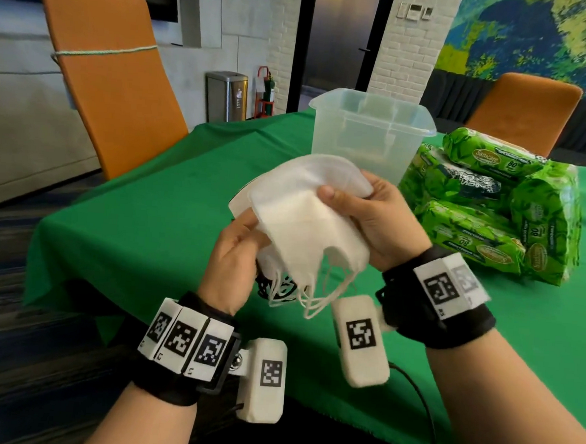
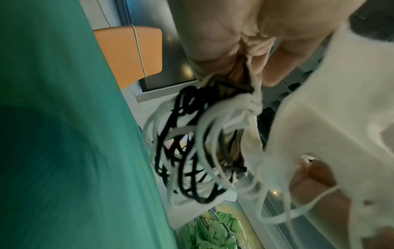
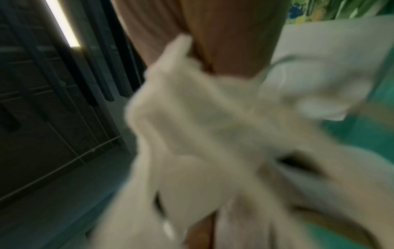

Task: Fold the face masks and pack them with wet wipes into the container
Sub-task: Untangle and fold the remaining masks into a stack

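Stack of white masks [image 1: 306, 212] held in air over near edge of green worktop [image 1: 156, 193], in front of tub [image 1: 372, 134]. Long axis of stack runs from far-right, upper end, down to near-left; rounded edge points away toward tub, ear loops [image 1: 309, 296] hang from near end toward the person.

Right hand [image 1: 370, 219] is curled round upper right end of stack, thumb pressed on top face, fingers behind. Left hand [image 1: 235, 252] grips lower left edge from beneath, fingers mostly hidden under the masks.

Some black loops [image 2: 187, 143] are seen tangled w/ white ones in left wrist view; the masks they belong to can't be made out. No. of masks in stack can't be counted, layers overlap.

Tub is clear, open-topped, upright on worktop; little can be made out inside. Wipes [image 1: 491, 206] piled just right of tub, green packs lying at mixed angles, one on top; pile partly hidden by right wrist.

Right wrist view is badly blurred: only white fabric [image 3: 213, 134] and a finger are discernible.
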`<act>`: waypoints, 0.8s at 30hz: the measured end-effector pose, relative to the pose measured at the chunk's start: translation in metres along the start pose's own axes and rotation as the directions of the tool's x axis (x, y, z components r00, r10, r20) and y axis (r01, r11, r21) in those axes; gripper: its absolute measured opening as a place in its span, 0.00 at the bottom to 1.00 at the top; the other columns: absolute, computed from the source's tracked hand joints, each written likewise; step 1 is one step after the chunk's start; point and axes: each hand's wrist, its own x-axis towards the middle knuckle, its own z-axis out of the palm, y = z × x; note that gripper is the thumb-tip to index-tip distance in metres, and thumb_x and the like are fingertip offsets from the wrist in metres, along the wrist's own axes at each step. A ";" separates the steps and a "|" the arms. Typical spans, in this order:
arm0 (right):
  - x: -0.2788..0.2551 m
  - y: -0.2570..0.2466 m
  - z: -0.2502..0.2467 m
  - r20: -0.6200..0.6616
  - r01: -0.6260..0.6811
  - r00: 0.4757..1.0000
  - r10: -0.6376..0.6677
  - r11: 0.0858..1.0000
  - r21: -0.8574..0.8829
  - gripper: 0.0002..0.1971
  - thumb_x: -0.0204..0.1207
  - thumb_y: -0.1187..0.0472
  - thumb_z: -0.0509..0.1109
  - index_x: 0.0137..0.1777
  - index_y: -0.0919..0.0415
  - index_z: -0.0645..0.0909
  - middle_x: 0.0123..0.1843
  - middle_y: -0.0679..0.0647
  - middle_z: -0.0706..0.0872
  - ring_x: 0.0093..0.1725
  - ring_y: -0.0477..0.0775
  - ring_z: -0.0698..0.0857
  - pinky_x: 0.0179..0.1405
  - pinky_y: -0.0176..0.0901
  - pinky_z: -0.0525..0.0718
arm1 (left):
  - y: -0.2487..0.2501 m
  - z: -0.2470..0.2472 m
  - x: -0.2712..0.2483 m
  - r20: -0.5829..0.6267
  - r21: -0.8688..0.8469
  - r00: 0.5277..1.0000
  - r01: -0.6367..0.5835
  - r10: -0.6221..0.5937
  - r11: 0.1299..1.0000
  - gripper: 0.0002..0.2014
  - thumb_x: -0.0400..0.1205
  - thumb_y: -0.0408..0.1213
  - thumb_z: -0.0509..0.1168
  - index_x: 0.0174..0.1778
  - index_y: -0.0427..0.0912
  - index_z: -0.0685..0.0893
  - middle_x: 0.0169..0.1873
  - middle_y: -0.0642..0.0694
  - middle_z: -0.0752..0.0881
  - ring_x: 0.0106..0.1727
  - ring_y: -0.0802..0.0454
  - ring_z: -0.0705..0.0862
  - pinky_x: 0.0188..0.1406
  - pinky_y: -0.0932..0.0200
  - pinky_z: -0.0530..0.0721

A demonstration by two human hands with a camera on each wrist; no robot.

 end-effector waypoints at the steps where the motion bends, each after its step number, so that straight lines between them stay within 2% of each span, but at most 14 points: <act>1: 0.000 0.004 0.002 -0.017 -0.018 1.000 0.018 1.000 0.006 0.13 0.62 0.69 0.71 0.48 0.67 0.81 0.34 0.54 0.90 0.31 0.49 0.88 0.31 0.39 0.86 | -0.002 0.000 0.001 -0.024 -0.027 1.000 0.020 -0.021 0.999 0.16 0.71 0.32 0.56 0.45 0.48 0.88 0.40 0.56 0.91 0.44 0.61 0.86 0.42 0.65 0.83; 2: -0.001 0.005 0.002 -0.024 -0.029 0.999 0.029 0.999 0.026 0.13 0.62 0.67 0.70 0.48 0.67 0.81 0.34 0.54 0.90 0.31 0.49 0.88 0.31 0.39 0.86 | -0.002 -0.002 0.002 -0.040 -0.027 0.999 0.023 -0.024 0.999 0.16 0.71 0.35 0.58 0.48 0.47 0.89 0.45 0.52 0.91 0.49 0.57 0.86 0.47 0.61 0.83; 4: -0.003 0.001 0.000 -0.007 -0.019 1.000 0.020 0.996 0.091 0.12 0.64 0.65 0.68 0.48 0.66 0.80 0.33 0.53 0.89 0.31 0.48 0.88 0.29 0.38 0.85 | -0.005 -0.006 0.004 -0.045 0.072 0.999 0.003 0.000 0.997 0.21 0.71 0.37 0.64 0.62 0.40 0.83 0.58 0.41 0.87 0.60 0.44 0.84 0.62 0.48 0.81; 5: -0.005 -0.003 -0.002 0.013 -0.002 1.000 0.000 0.993 0.121 0.11 0.66 0.65 0.66 0.49 0.65 0.80 0.33 0.53 0.89 0.31 0.48 0.88 0.29 0.37 0.85 | -0.008 -0.010 0.005 -0.042 0.145 0.999 0.004 0.002 0.989 0.24 0.72 0.33 0.64 0.66 0.40 0.80 0.62 0.40 0.84 0.62 0.39 0.83 0.64 0.41 0.80; 7: -0.007 -0.011 -0.004 0.058 0.030 0.997 -0.040 0.986 0.162 0.12 0.66 0.67 0.65 0.50 0.66 0.80 0.34 0.53 0.90 0.32 0.48 0.88 0.30 0.38 0.86 | -0.014 -0.015 0.008 -0.064 0.251 0.998 0.039 -0.023 0.967 0.26 0.75 0.23 0.59 0.65 0.52 0.80 0.65 0.45 0.82 0.56 0.34 0.84 0.58 0.34 0.82; 8: -0.006 -0.012 -0.004 0.072 0.042 0.996 -0.055 0.985 0.168 0.12 0.66 0.68 0.65 0.50 0.67 0.80 0.35 0.54 0.90 0.33 0.49 0.89 0.32 0.39 0.87 | -0.016 -0.016 0.009 -0.082 0.280 0.996 0.065 -0.043 0.958 0.27 0.77 0.20 0.57 0.65 0.55 0.80 0.65 0.46 0.81 0.55 0.35 0.84 0.56 0.37 0.83; 9: -0.005 -0.010 -0.004 0.075 0.048 0.995 -0.060 0.986 0.159 0.13 0.65 0.69 0.66 0.50 0.67 0.81 0.37 0.55 0.90 0.35 0.50 0.89 0.35 0.40 0.87 | -0.016 -0.016 0.010 -0.092 0.279 0.994 0.076 -0.052 0.957 0.26 0.77 0.20 0.57 0.66 0.51 0.79 0.65 0.44 0.81 0.55 0.38 0.84 0.56 0.39 0.84; 12: 0.004 0.004 -0.001 0.030 0.017 0.999 -0.018 0.999 0.035 0.14 0.62 0.70 0.70 0.50 0.68 0.80 0.38 0.54 0.90 0.36 0.50 0.88 0.39 0.42 0.88 | -0.010 -0.011 0.011 -0.120 0.148 0.991 0.084 -0.066 0.985 0.17 0.78 0.28 0.59 0.63 0.31 0.79 0.60 0.33 0.83 0.58 0.47 0.83 0.61 0.51 0.82; 14: 0.010 0.016 0.000 -0.021 -0.005 1.000 0.004 0.998 -0.068 0.12 0.61 0.70 0.72 0.46 0.66 0.79 0.37 0.53 0.89 0.35 0.50 0.87 0.40 0.43 0.87 | -0.004 -0.006 0.008 -0.191 0.048 0.976 0.117 -0.106 0.992 0.13 0.84 0.32 0.55 0.57 0.34 0.82 0.57 0.35 0.85 0.58 0.45 0.82 0.58 0.59 0.81; 17: 0.014 0.028 0.002 -0.104 0.012 0.994 -0.032 0.981 -0.193 0.09 0.67 0.73 0.73 0.40 0.65 0.76 0.37 0.56 0.85 0.35 0.53 0.83 0.37 0.43 0.84 | 0.003 0.001 0.004 -0.088 -0.273 0.981 0.141 -0.170 0.952 0.25 0.85 0.51 0.48 0.63 0.36 0.79 0.61 0.37 0.84 0.62 0.42 0.83 0.61 0.49 0.82; 19: 0.015 0.030 0.005 -0.150 0.037 0.986 -0.074 0.972 -0.233 0.10 0.68 0.74 0.73 0.37 0.63 0.75 0.36 0.56 0.83 0.34 0.53 0.81 0.35 0.41 0.82 | 0.001 0.003 0.004 -0.026 -0.295 0.991 0.119 -0.133 0.948 0.34 0.76 0.63 0.58 0.65 0.36 0.79 0.60 0.36 0.86 0.61 0.45 0.85 0.59 0.51 0.83; 20: 0.015 0.030 0.007 -0.172 0.052 0.980 -0.097 0.967 -0.249 0.10 0.69 0.73 0.73 0.36 0.62 0.75 0.35 0.55 0.83 0.33 0.52 0.81 0.33 0.40 0.81 | -0.003 0.003 0.005 -0.033 -0.234 0.993 0.104 -0.115 0.967 0.31 0.73 0.61 0.64 0.61 0.38 0.82 0.55 0.41 0.89 0.58 0.49 0.86 0.56 0.54 0.84; 22: 0.014 0.031 0.011 -0.213 0.074 0.967 -0.138 0.956 -0.282 0.11 0.69 0.73 0.73 0.34 0.60 0.74 0.33 0.54 0.82 0.30 0.49 0.79 0.29 0.36 0.79 | -0.006 0.004 0.003 -0.069 -0.116 0.995 0.064 -0.073 0.991 0.17 0.72 0.50 0.64 0.51 0.43 0.85 0.43 0.51 0.91 0.49 0.56 0.88 0.48 0.62 0.84; 24: 0.013 0.034 0.013 -0.257 0.079 0.953 -0.163 0.947 -0.311 0.13 0.69 0.71 0.74 0.33 0.59 0.73 0.31 0.53 0.80 0.29 0.48 0.78 0.27 0.36 0.77 | -0.010 0.007 0.003 -0.070 -0.074 0.997 0.033 -0.038 0.997 0.13 0.74 0.44 0.63 0.51 0.44 0.85 0.44 0.52 0.91 0.49 0.57 0.88 0.48 0.64 0.84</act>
